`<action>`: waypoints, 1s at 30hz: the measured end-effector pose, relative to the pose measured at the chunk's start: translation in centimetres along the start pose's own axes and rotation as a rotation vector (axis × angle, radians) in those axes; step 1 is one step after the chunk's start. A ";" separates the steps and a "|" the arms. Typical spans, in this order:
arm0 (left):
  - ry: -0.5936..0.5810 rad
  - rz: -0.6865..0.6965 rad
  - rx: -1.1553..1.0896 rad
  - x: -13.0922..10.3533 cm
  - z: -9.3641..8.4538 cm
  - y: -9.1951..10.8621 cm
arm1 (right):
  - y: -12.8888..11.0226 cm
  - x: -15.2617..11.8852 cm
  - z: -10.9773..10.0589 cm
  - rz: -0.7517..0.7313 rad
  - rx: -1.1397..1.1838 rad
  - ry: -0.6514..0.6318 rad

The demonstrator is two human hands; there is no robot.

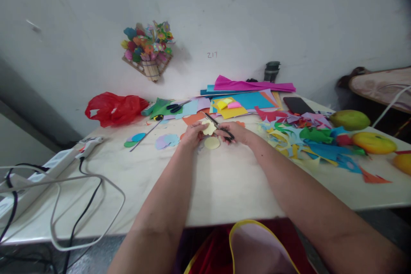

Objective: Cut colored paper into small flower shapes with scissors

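My left hand (192,135) pinches a small pale yellow paper piece (209,128) over the middle of the white table (224,184). Black-handled scissors (218,126) sit in my right hand (236,133), their blades angled up-left against that paper. A pale yellow paper circle (212,143) lies flat on the table just below both hands. Lilac and blue paper circles (167,141) lie to the left of my left hand.
Colored paper sheets (244,100) and a second pair of scissors (176,107) lie at the back. Paper scraps (308,139), a phone (297,105) and mangoes (374,142) fill the right. A red bag (112,108), glue gun (88,145) and power strip with cables (38,173) are left.
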State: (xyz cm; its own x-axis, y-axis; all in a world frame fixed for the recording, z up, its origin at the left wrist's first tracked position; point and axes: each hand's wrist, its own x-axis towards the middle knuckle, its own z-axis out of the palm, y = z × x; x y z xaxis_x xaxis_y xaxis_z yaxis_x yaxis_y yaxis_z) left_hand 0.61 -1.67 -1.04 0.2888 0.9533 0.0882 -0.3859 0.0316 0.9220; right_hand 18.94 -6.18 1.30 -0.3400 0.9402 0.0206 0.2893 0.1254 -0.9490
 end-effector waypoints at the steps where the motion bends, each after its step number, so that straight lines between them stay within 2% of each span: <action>1: 0.005 0.002 -0.001 0.0 0.0 0.0 | -0.1 0.0 0.1 0.004 0.005 0.005; 13: 0.024 0.015 -0.002 0.3 -0.2 -0.3 | -0.4 -0.1 0.4 0.022 0.049 0.029; 30: 0.051 0.029 -0.016 -0.2 0.8 0.2 | -0.4 0.0 0.6 0.007 0.055 0.049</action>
State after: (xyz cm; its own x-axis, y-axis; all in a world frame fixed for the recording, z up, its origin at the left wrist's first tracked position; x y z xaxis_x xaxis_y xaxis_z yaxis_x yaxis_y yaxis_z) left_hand 1.17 -2.11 -0.53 0.2320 0.9680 0.0953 -0.4075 0.0077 0.9132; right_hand 18.25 -6.38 1.47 -0.2937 0.9555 0.0278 0.2417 0.1023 -0.9649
